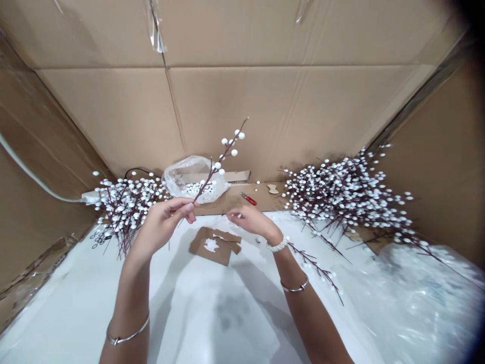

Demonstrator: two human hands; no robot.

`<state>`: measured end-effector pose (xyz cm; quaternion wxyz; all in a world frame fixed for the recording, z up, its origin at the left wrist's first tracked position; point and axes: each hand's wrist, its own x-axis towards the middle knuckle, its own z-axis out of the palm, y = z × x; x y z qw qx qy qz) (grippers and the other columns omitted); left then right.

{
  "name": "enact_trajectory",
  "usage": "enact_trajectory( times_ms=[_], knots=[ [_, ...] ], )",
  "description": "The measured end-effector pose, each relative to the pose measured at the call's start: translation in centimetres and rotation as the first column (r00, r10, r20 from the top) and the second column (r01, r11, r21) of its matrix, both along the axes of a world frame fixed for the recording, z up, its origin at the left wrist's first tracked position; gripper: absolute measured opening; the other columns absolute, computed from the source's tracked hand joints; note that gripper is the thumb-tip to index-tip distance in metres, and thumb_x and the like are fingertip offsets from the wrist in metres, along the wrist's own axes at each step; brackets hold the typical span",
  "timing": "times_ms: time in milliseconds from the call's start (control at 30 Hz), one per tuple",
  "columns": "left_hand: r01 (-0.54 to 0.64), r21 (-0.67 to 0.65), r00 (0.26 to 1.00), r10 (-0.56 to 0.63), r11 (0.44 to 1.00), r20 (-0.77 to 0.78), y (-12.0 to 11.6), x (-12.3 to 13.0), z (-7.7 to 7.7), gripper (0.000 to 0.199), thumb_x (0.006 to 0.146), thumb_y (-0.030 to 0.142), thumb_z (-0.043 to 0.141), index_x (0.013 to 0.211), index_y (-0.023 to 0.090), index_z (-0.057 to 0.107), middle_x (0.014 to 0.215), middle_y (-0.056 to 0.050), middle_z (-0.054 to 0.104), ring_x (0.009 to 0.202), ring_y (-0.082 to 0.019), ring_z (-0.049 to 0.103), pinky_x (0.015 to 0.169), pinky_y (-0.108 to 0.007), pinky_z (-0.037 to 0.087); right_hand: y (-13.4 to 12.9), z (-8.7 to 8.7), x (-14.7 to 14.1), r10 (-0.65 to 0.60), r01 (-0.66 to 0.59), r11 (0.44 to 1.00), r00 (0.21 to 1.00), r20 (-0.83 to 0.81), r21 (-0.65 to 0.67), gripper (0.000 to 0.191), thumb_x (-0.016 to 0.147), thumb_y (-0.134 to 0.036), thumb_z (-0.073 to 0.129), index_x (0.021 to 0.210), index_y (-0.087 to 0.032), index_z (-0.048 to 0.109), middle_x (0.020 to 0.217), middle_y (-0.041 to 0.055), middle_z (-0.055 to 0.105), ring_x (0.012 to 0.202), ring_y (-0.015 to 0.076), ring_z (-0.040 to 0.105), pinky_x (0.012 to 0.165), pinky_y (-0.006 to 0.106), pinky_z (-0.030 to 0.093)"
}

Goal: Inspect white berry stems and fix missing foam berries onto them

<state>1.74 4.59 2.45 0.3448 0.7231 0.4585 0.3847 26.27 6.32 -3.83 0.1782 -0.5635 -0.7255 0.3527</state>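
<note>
My left hand [161,227] is shut on the thin brown stem of a branch with white beaded buds [223,162], which rises up and to the right from my fingers. My right hand [252,220] is pinched shut just beside it, with a small white bead [239,216] at the fingertips. Below both hands lies a brown cardboard piece [214,246] with white bits on it. A pile of the same beaded branches [348,189] spreads to the right, and a smaller bunch [125,207] lies to the left.
Red-handled snips [248,198] and a clear plastic bag [193,177] holding white beads lie behind my hands. A loose branch [316,268] rests on the white table [212,313]. Crumpled clear plastic [428,298] fills the right corner. Cardboard walls [265,101] rise behind.
</note>
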Motion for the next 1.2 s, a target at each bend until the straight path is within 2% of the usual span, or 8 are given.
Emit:
enact_trajectory(
  times_ms=[167,333,467,567,700,833,1000,1200],
  knots=[
    [0.117,-0.13,0.979,-0.092,0.985,0.183,0.2,2.9,-1.1,0.025,0.086,0.038,0.061,0.089,0.016,0.071,0.064,-0.002,0.067,0.066,-0.014,0.061,0.069,-0.024,0.047,-1.1,2.1,-1.2,0.046,0.048,0.993,0.702,-0.711,0.112,0.035,0.088,-0.044,0.059,0.114,-0.024,0.07,0.115,0.0051,0.071,0.106,0.0181,0.065,0.091,0.033,0.052],
    [0.216,-0.214,0.951,-0.156,0.953,0.268,0.2,5.3,-2.1,0.026,0.084,0.04,0.062,0.078,0.016,0.069,0.063,-0.002,0.066,0.064,-0.014,0.06,0.069,-0.025,0.047,-1.2,1.9,-2.4,-0.032,0.023,0.999,0.468,-0.883,-0.024,0.031,0.078,-0.045,0.071,0.097,-0.021,0.074,0.098,0.0033,0.074,0.088,0.0145,0.068,0.09,0.033,0.054],
    [0.227,-0.228,0.955,-0.171,0.947,0.243,0.8,5.6,-3.4,0.033,0.087,0.046,0.057,0.085,0.015,0.069,0.07,-0.003,0.068,0.069,-0.016,0.063,0.071,-0.025,0.048,-0.8,1.6,-2.4,-0.103,0.126,0.99,0.411,-0.906,-0.056,0.026,0.074,-0.042,0.076,0.084,-0.019,0.072,0.094,0.0035,0.074,0.079,0.0119,0.066,0.082,0.028,0.055],
    [0.073,-0.118,0.996,-0.077,0.99,-0.034,2.9,4.8,-4.9,0.041,0.093,0.048,0.046,0.097,0.015,0.069,0.088,-0.007,0.073,0.085,-0.018,0.067,0.079,-0.026,0.049,-0.6,1.8,-1.9,-0.106,0.249,0.969,0.404,-0.909,-0.002,0.028,0.074,-0.043,0.075,0.082,-0.018,0.07,0.082,0.0029,0.073,0.072,0.0108,0.064,0.075,0.025,0.054],
    [-0.252,0.103,0.864,0.271,0.962,-0.425,8.8,4.0,-7.0,0.036,0.097,0.035,0.04,0.111,0.015,0.066,0.114,-0.012,0.069,0.107,-0.025,0.063,0.095,-0.035,0.045,-0.6,2.5,-1.0,-0.132,0.385,0.923,0.376,-0.917,0.025,0.03,0.073,-0.044,0.075,0.083,-0.017,0.066,0.074,0.0017,0.07,0.058,0.0079,0.055,0.06,0.023,0.05],
    [-0.332,0.084,0.761,0.319,0.94,-0.565,15.6,5.1,-8.7,0.028,0.094,0.029,0.05,0.108,0.01,0.066,0.115,-0.017,0.066,0.111,-0.028,0.06,0.098,-0.047,0.044,-0.7,3.1,-0.3,-0.127,0.449,0.892,0.376,-0.918,0.06,0.026,0.077,-0.041,0.072,0.086,-0.018,0.064,0.073,0.0009,0.069,0.059,0.0081,0.056,0.058,0.022,0.049],
    [-0.379,0.021,0.714,0.307,0.925,-0.63,19.8,7.0,-10.8,0.035,0.091,0.035,0.06,0.117,0.012,0.06,0.12,-0.011,0.061,0.111,-0.023,0.059,0.096,-0.046,0.049,-0.7,3.3,0.2,-0.165,0.484,0.874,0.371,-0.914,0.038,0.023,0.077,-0.039,0.069,0.083,-0.019,0.06,0.071,0.0004,0.068,0.061,0.0092,0.058,0.057,0.022,0.049],
    [-0.358,-0.005,0.822,0.313,0.934,-0.475,19.8,6.5,-10.1,0.032,0.09,0.035,0.06,0.112,0.012,0.062,0.115,-0.011,0.063,0.107,-0.022,0.061,0.096,-0.045,0.049,-0.9,3.5,0.5,-0.158,0.471,0.882,0.344,-0.925,0.024,0.021,0.078,-0.037,0.069,0.084,-0.019,0.06,0.07,-0.0009,0.066,0.058,0.0078,0.054,0.056,0.021,0.047]
  ],
)
